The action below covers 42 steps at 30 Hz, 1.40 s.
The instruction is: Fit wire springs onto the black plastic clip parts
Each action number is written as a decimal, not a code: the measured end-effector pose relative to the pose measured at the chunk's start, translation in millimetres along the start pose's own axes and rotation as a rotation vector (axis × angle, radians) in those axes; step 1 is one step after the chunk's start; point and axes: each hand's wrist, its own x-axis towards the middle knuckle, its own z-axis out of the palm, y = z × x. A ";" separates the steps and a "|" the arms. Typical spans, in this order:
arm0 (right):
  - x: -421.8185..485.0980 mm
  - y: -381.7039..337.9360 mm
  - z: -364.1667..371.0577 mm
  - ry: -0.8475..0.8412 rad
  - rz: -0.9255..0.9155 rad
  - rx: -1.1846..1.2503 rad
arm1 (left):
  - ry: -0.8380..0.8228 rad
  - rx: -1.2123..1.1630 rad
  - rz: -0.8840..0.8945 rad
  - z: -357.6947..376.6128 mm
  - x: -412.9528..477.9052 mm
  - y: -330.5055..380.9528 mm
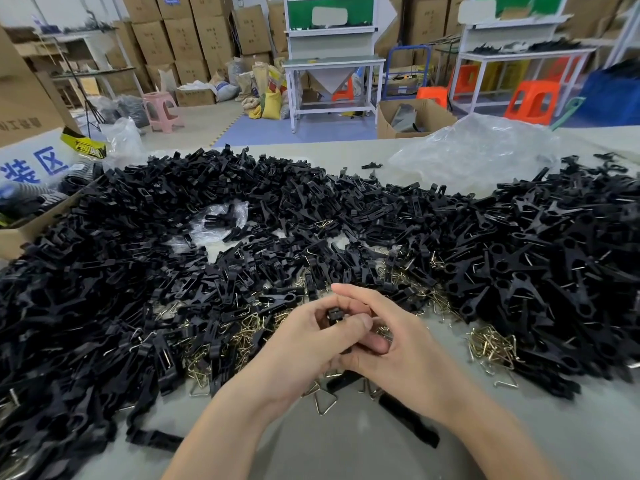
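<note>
A small black plastic clip part (334, 315) is held between both hands above the near middle of the table. My left hand (304, 344) curls its fingers and thumb round it from the left. My right hand (391, 344) closes over it from the right, index finger stretched forward; most of the part is hidden by the fingers. A wide heap of black clip parts (242, 237) covers the table beyond and to both sides. Brass-coloured wire springs (491, 346) lie in loose piles just right of my hands, and more wire springs (242, 327) lie to the left.
The grey table (346, 452) shows bare surface near me, with a loose black strip (408, 422) and a triangular spring (325, 401) on it. A cardboard box (31, 216) sits at the left edge, and a clear plastic bag (478, 154) at the far right.
</note>
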 end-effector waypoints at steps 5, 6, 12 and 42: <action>-0.5 -0.6 0.0 -0.001 0.028 0.029 | 0.017 0.040 -0.004 0.2 -0.7 -0.7; -0.5 -0.3 0.4 -0.003 0.030 0.034 | 0.020 0.046 -0.003 0.4 -0.8 -0.6; 0.2 0.2 1.9 -0.011 0.038 0.045 | 0.031 0.037 0.008 3.5 0.6 -1.2; 10.0 15.4 -42.3 0.612 0.291 0.623 | 0.552 0.239 0.469 -12.2 9.8 -4.5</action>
